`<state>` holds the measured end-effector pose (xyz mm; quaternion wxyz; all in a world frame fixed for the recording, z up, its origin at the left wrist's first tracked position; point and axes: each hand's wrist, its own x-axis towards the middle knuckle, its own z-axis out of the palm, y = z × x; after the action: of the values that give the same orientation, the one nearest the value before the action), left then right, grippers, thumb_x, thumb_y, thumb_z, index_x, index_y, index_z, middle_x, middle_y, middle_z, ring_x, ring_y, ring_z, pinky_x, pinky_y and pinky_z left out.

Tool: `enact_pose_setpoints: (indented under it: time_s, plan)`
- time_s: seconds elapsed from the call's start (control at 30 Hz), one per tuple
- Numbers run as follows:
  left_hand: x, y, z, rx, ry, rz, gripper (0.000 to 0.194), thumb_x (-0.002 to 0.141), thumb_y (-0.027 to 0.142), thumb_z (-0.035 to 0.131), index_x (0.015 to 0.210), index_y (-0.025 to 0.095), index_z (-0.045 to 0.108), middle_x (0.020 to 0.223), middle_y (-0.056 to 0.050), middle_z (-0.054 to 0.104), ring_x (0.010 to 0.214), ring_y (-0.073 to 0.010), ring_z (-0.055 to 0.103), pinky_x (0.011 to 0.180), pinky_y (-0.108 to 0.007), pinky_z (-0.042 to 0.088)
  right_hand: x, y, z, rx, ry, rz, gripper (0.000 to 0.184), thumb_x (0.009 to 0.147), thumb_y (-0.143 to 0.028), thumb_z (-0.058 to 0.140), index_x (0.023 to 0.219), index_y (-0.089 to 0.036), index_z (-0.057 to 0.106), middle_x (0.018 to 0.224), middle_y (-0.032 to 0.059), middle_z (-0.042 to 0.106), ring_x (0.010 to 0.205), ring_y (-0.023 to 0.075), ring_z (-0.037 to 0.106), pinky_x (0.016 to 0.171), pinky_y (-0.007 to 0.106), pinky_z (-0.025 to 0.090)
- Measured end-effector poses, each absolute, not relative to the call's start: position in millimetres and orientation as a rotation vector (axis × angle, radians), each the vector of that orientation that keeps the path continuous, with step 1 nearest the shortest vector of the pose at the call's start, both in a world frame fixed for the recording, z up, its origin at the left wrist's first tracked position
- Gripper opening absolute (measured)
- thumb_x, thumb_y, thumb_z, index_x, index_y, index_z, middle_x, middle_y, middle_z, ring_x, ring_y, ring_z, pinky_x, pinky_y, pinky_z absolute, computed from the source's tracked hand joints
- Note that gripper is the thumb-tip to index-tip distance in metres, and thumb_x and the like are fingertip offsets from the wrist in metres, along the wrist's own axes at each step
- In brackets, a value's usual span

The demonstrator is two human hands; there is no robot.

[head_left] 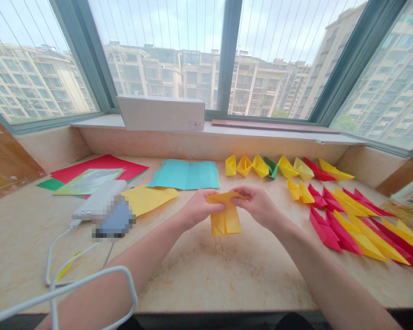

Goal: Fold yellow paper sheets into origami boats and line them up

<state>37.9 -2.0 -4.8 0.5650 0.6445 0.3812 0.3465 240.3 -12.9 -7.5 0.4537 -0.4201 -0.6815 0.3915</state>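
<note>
A partly folded orange-yellow paper piece is held just above the marble counter, in the middle of the view. My left hand pinches its upper left edge. My right hand pinches its upper right corner. Both hands are closed on the same sheet, which hangs down between them.
Folded paper boats in yellow, green and red line the back; long red and yellow ones fill the right. A teal sheet, a yellow sheet, red and green sheets, a power bank with white cables lie left. A white box sits on the sill.
</note>
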Motion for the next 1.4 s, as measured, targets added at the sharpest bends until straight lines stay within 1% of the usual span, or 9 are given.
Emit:
enact_pose_setpoints:
  time_s: [0.17,0.3,0.47,0.53,0.7,0.83,1.03,1.3,1.4]
  plan:
    - [38.2,-3.7,-4.4,1.499,0.819,0.725,0.042,0.080,0.049,0.066,0.106,0.017,0.072,0.095,-0.006,0.072,0.080,-0.0182,0.063,0.069,-0.026,0.043,241.1,-11.6,-9.5,-1.031,-1.678,0.959,0.025,0.077,-0.033,0.072,0.097,-0.019,0.072,0.094,0.0062,0.075,0.089,0.0222,0.070,0.086,0.040,0.055]
    - [39.0,-2.3,-6.1,1.590,0.827,0.779,0.036,0.079,0.044,0.068,0.101,0.017,0.075,0.095,-0.005,0.073,0.085,-0.0203,0.062,0.075,-0.028,0.044,242.7,-9.6,-12.0,-1.017,-1.684,0.998,0.027,0.077,-0.032,0.071,0.102,-0.020,0.071,0.095,0.0060,0.075,0.090,0.0220,0.070,0.086,0.040,0.055]
    - [38.9,0.2,-9.8,1.682,0.858,0.791,0.029,0.080,0.040,0.067,0.092,0.015,0.076,0.086,-0.004,0.072,0.079,-0.0195,0.061,0.071,-0.028,0.043,242.2,-11.8,-10.8,-1.060,-1.711,1.014,0.030,0.079,-0.032,0.069,0.106,-0.019,0.070,0.097,0.0066,0.074,0.091,0.0222,0.068,0.085,0.039,0.053]
    - [38.9,0.5,-10.7,1.714,0.862,0.798,0.029,0.080,0.040,0.066,0.091,0.015,0.076,0.084,-0.004,0.071,0.078,-0.0194,0.060,0.070,-0.027,0.043,241.1,-13.2,-9.4,-1.085,-1.763,0.985,0.025,0.083,-0.034,0.065,0.101,-0.018,0.072,0.096,0.0061,0.074,0.091,0.0222,0.067,0.083,0.037,0.052]
    - [39.0,-1.2,-11.3,1.830,0.925,0.811,0.025,0.078,0.039,0.066,0.079,0.015,0.074,0.068,0.000,0.063,0.067,-0.0170,0.056,0.061,-0.026,0.040,240.3,-13.9,-7.9,-1.183,-1.792,0.846,0.020,0.083,-0.036,0.065,0.081,-0.018,0.073,0.076,0.0020,0.072,0.073,0.0187,0.063,0.067,0.031,0.048]
    - [39.9,-3.9,-9.9,1.951,0.965,0.813,0.028,0.082,0.040,0.061,0.078,0.015,0.072,0.068,0.000,0.061,0.065,-0.0151,0.052,0.058,-0.024,0.036,240.6,-15.7,-7.1,-1.150,-1.816,0.773,0.015,0.083,-0.031,0.066,0.078,-0.019,0.073,0.076,0.0019,0.073,0.075,0.0185,0.063,0.069,0.030,0.048]
    - [39.4,-1.4,-7.6,2.049,0.967,0.728,0.034,0.086,0.043,0.054,0.078,0.014,0.070,0.066,0.001,0.056,0.065,-0.0129,0.048,0.057,-0.023,0.033,237.4,-17.4,-7.9,-1.103,-1.832,0.778,0.014,0.083,-0.031,0.066,0.083,-0.020,0.075,0.080,0.0021,0.074,0.078,0.0187,0.065,0.073,0.031,0.050]
    - [37.3,-2.2,-5.1,1.951,0.880,0.677,0.023,0.080,0.035,0.060,0.077,0.014,0.068,0.067,0.002,0.058,0.065,-0.0125,0.050,0.057,-0.021,0.035,232.0,-17.7,-12.8,-1.078,-1.776,0.880,0.014,0.083,-0.031,0.068,0.084,-0.020,0.075,0.084,0.0030,0.075,0.081,0.0197,0.067,0.075,0.032,0.053]
    - [38.1,-1.3,-7.4,1.845,0.752,0.688,0.023,0.080,0.034,0.062,0.087,0.013,0.069,0.076,-0.001,0.065,0.069,-0.0142,0.057,0.061,-0.022,0.040,234.7,-19.6,-10.1,-1.029,-1.762,0.977,0.022,0.086,-0.034,0.064,0.103,-0.022,0.072,0.097,0.0056,0.074,0.088,0.0207,0.068,0.079,0.035,0.055]
